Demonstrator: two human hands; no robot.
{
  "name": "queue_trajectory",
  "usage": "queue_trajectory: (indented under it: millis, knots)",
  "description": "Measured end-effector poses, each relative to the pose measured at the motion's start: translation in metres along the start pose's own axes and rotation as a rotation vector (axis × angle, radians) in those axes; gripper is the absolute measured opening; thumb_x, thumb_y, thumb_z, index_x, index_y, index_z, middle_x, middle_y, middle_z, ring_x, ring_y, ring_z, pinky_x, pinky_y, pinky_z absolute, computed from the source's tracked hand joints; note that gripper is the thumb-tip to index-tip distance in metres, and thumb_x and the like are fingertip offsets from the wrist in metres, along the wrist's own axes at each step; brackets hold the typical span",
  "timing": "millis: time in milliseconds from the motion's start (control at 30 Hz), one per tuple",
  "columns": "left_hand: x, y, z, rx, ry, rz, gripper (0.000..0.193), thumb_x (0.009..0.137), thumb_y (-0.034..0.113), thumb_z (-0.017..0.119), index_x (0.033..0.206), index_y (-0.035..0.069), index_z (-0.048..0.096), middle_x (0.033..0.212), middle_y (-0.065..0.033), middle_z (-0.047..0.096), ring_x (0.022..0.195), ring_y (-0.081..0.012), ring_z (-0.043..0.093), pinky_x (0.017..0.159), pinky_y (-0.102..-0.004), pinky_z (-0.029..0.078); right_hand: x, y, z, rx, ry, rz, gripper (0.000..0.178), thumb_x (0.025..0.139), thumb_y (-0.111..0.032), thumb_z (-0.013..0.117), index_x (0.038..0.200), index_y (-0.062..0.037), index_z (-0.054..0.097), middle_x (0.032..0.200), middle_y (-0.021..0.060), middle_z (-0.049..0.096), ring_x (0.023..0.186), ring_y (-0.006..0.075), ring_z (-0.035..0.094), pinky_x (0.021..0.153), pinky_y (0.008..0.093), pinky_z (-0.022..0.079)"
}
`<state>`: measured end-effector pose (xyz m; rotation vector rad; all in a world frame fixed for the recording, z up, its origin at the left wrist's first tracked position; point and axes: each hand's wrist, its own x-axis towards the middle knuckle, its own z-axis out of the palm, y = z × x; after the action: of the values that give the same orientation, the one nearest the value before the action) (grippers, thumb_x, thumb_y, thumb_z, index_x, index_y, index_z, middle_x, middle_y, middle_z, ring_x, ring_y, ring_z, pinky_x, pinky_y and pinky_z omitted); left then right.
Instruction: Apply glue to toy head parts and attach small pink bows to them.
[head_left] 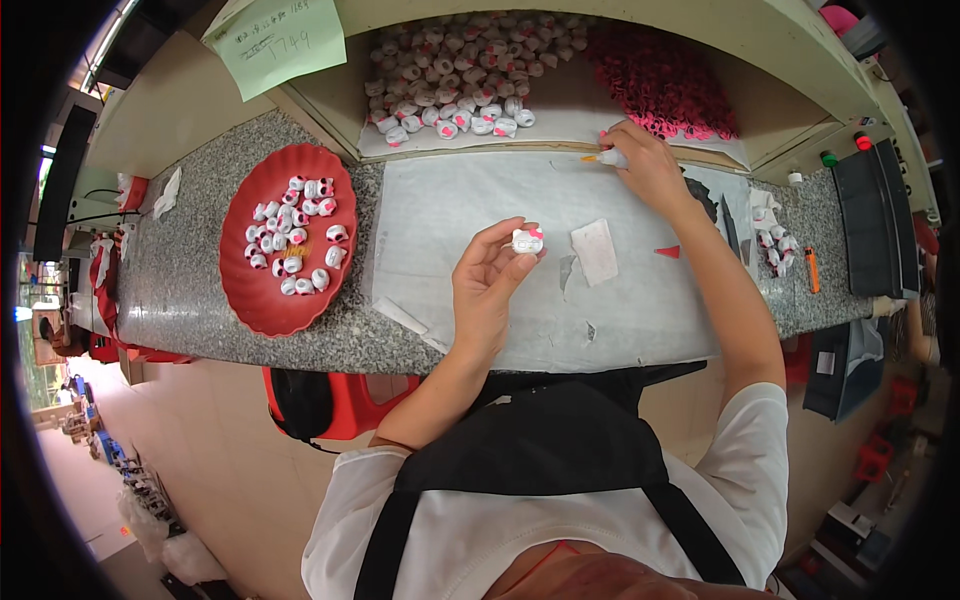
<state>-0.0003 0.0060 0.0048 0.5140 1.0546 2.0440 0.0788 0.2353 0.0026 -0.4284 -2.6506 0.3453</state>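
My left hand (pixel 487 285) is closed on a small white toy head (pixel 527 241) with a pink patch, pinched between thumb and fingers above the white work sheet (pixel 470 190). Farther off to the right, my right hand (pixel 648 168) grips a small white glue bottle (pixel 612 158) whose yellow-orange tip points left. Its fingertips are by the shelf's front edge, near a heap of small pink pieces (pixel 665 85); a speck of pink shows at them, too small to make out. Many similar white heads (pixel 460 70) lie piled on the left of that shelf.
To the left, a red scalloped tray (pixel 335 275) holds several white heads. A white pad (pixel 596 252) and a red triangular scrap (pixel 667 252) lie on the sheet. At right are more white pieces (pixel 776 248), an orange pen-like tool (pixel 812 270) and a dark bin (pixel 875 225).
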Motion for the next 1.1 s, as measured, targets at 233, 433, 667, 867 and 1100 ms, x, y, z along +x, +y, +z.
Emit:
queue_trajectory:
  millis: [233,433,667,867,1100]
  knots:
    - [-0.001,-0.001,-0.004,0.083,-0.025,0.066,0.032,0.072,-0.005,0.054,0.102,0.000,0.046,0.098,-0.0091,0.051,0.086,-0.0128,0.051,0.075,-0.0233,0.041,-0.017,-0.061,-0.030,0.681,0.265,0.289,0.015,0.063,0.010,0.053,0.072,-0.0008,0.052,0.074,0.0055,0.055,0.062,0.0122,0.051,0.052,0.0226,0.040]
    - [-0.002,0.000,-0.003,0.314,-0.122,0.173,0.031,0.072,-0.007,0.052,0.101,-0.002,0.045,0.101,-0.0131,0.051,0.087,-0.0164,0.052,0.076,-0.0268,0.043,-0.055,-0.119,-0.025,1.329,0.125,0.528,0.009,0.065,0.005,0.056,0.071,0.0005,0.050,0.075,0.0071,0.049,0.053,0.0092,0.043,0.046,0.0205,0.035]
    - [-0.002,-0.004,-0.004,0.470,-0.183,0.316,0.028,0.071,-0.007,0.052,0.098,-0.002,0.048,0.103,-0.0149,0.049,0.092,-0.0188,0.050,0.075,-0.0270,0.043,-0.062,-0.127,-0.003,1.615,0.084,0.654,0.010,0.066,0.000,0.058,0.071,-0.0007,0.050,0.078,0.0051,0.044,0.053,0.0099,0.044,0.044,0.0210,0.034]
    - [-0.003,-0.005,-0.004,0.493,-0.197,0.313,0.028,0.070,-0.006,0.054,0.098,-0.002,0.049,0.103,-0.0153,0.048,0.093,-0.0191,0.049,0.076,-0.0281,0.042,-0.063,-0.127,-0.002,1.647,0.115,0.688,0.010,0.067,-0.002,0.058,0.072,-0.0020,0.049,0.079,0.0048,0.044,0.053,0.0099,0.044,0.044,0.0211,0.034]
    - [-0.003,0.003,-0.002,0.160,-0.203,0.104,0.026,0.070,-0.005,0.055,0.096,-0.003,0.050,0.102,-0.0124,0.050,0.092,-0.0169,0.049,0.079,-0.0267,0.040,-0.067,-0.129,0.001,1.461,0.218,0.613,0.019,0.065,-0.001,0.060,0.080,-0.0020,0.048,0.075,0.0042,0.044,0.053,0.0084,0.043,0.043,0.0196,0.033]
